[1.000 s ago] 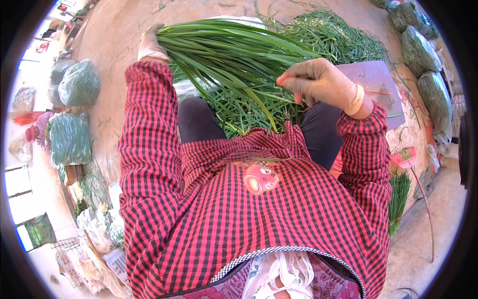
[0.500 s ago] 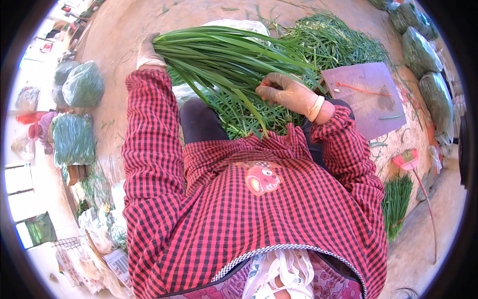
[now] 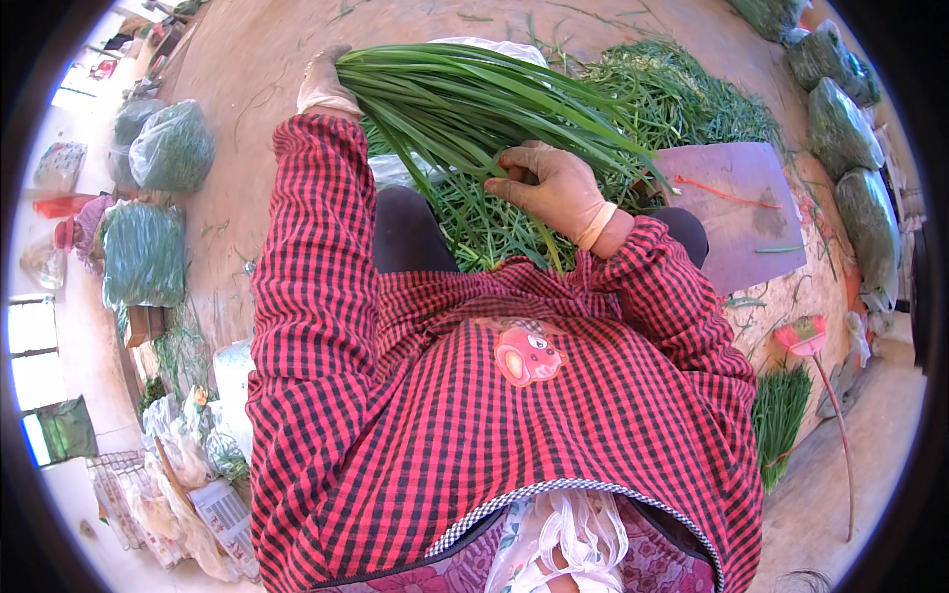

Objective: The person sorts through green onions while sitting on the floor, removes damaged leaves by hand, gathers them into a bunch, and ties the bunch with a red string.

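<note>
My gloved left hand (image 3: 324, 84) is closed round one end of a thick bunch of garlic chives (image 3: 484, 94), its long flat leaves fanning out to the right. Below the middle of the bunch, the gloved fingers of my right hand (image 3: 561, 188) pinch a few drooping chive leaves. Loose chives (image 3: 484, 222) lie heaped between my knees, under both hands. Right of my right hand is a purplish board (image 3: 736, 232) bearing a thin red tie (image 3: 727, 191). What the left fingertips do behind the stems is hidden.
A heap of chive scraps (image 3: 682, 99) lies beyond the board. Stuffed plastic bags (image 3: 173, 148) stand at the left, and more bags (image 3: 843, 124) line the right. A pink-headed broom (image 3: 803, 336) and a tied chive bundle (image 3: 781, 420) are at the lower right.
My right hand has moved a little left and down, and its fingers now close on leaves under the bunch. The left hand still grips the bunch; the whole view has shifted slightly.
</note>
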